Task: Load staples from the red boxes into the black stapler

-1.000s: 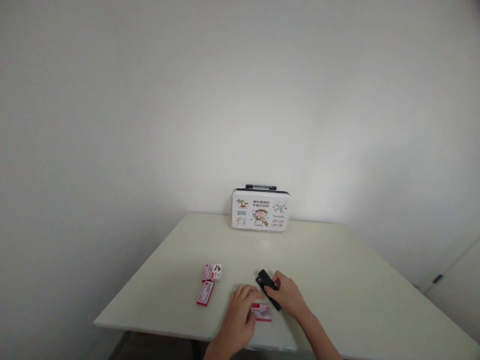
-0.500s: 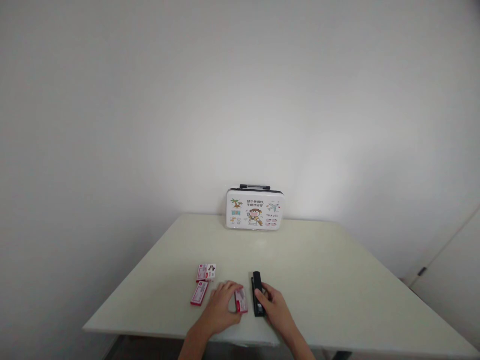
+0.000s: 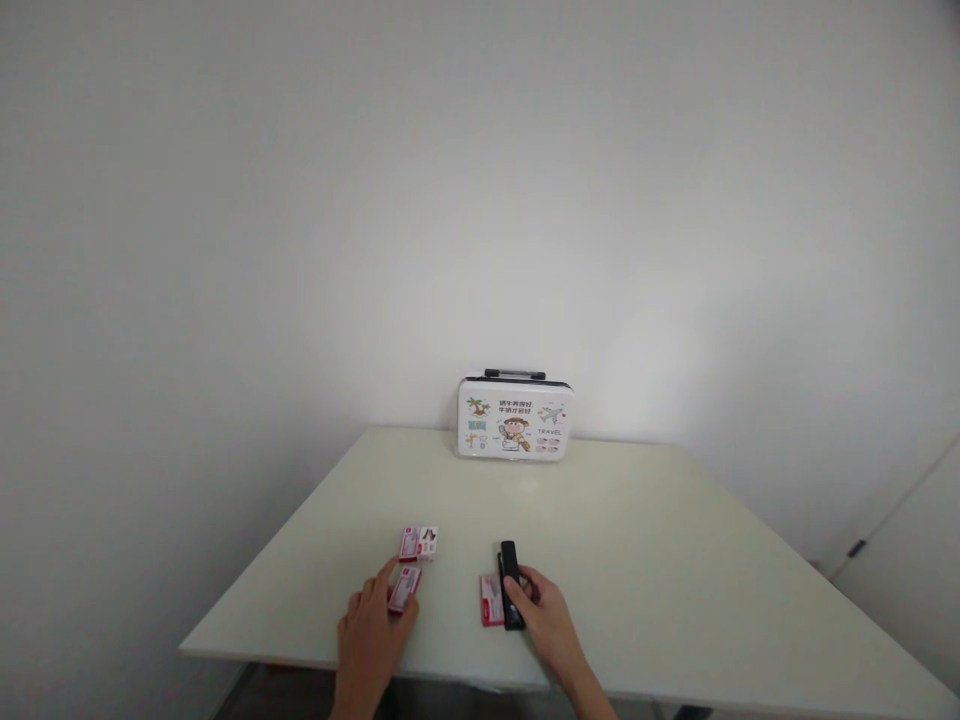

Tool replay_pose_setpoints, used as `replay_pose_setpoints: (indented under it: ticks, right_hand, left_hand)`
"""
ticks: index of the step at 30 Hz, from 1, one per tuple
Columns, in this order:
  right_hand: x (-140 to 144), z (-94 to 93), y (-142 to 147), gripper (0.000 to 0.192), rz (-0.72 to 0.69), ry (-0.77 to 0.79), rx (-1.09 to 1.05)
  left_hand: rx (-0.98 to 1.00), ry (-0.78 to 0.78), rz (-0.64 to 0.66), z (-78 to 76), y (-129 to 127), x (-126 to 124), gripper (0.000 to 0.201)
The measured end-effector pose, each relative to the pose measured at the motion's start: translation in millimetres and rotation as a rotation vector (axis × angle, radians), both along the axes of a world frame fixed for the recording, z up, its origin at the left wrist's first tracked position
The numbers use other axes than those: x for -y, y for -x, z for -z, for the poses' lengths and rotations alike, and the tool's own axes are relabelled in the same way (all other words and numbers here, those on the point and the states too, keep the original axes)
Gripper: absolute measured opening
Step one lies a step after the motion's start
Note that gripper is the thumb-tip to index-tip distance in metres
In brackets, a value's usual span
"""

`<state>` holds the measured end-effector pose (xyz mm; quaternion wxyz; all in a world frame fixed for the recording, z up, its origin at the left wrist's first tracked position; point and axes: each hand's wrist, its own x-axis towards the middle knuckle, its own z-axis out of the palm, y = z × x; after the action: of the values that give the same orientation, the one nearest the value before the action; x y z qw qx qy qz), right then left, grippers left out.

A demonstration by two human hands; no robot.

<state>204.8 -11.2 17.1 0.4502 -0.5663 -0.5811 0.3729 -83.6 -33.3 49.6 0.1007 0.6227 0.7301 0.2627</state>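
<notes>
A black stapler (image 3: 510,582) lies on the pale table (image 3: 645,560) near its front edge, and my right hand (image 3: 544,620) rests on its near end, fingers curled around it. A red and white staple box (image 3: 490,600) lies flat just left of the stapler. My left hand (image 3: 373,632) has its fingers on a second red and white staple box (image 3: 406,588) farther left. A third box (image 3: 418,542) lies just beyond that one, untouched.
A small white case (image 3: 514,419) with cartoon travel prints and a black handle stands upright at the table's far edge against the white wall. A white door or cabinet (image 3: 907,560) shows at the right.
My left hand let go of the box beside the stapler and moved left onto the other box. The stapler turned from slanted to pointing straight away, my right hand still on it.
</notes>
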Motion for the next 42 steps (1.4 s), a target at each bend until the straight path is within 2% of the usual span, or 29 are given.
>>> replay_pose_setpoints:
  ticks: [3, 6, 11, 15, 17, 22, 27, 32, 39, 42]
  right_hand:
    - [-0.3, -0.1, -1.6, 0.063, -0.003, 0.006, -0.003]
    - [-0.5, -0.1, -2.1, 0.062, -0.004, 0.006, -0.009]
    - [-2.9, 2.1, -1.4, 0.064, -0.001, 0.004, -0.02]
    - [-5.2, 4.6, -1.7, 0.066, -0.002, 0.004, -0.018]
    - [-5.4, 5.1, -1.5, 0.066, 0.001, -0.004, -0.014]
    - [-3.7, 4.5, 0.3, 0.063, 0.015, -0.006, -0.008]
    - [-1.9, 3.1, 1.3, 0.059, 0.028, -0.008, -0.011]
    - [-1.2, 3.1, 3.1, 0.058, 0.035, -0.013, -0.012]
    - [-1.6, 3.2, 1.5, 0.057, 0.062, -0.028, -0.009]
    - [-2.5, 3.2, -0.4, 0.057, 0.083, -0.027, -0.018]
  left_hand:
    - [-0.013, 0.099, 0.206, 2.0, -0.2, 3.1, 0.06]
    - [0.023, 0.14, 0.339, 1.7, -7.9, 1.1, 0.073]
    - [0.116, 0.077, 0.537, -7.7, -37.4, -15.9, 0.06]
    - [0.179, 0.01, 0.67, -13.6, -68.5, -32.4, 0.067]
    - [0.205, 0.014, 0.721, -13.4, -74.6, -37.5, 0.067]
    - [0.244, 0.046, 0.71, -9.7, -56.0, -39.3, 0.061]
    - [0.238, 0.035, 0.68, -14.3, -43.3, -33.2, 0.059]
    - [0.203, 0.052, 0.736, -15.0, -53.2, -32.2, 0.073]
    - [0.225, 0.028, 0.754, 1.2, -83.1, -38.2, 0.068]
    - [0.234, -0.011, 0.72, 6.7, -93.2, -37.2, 0.077]
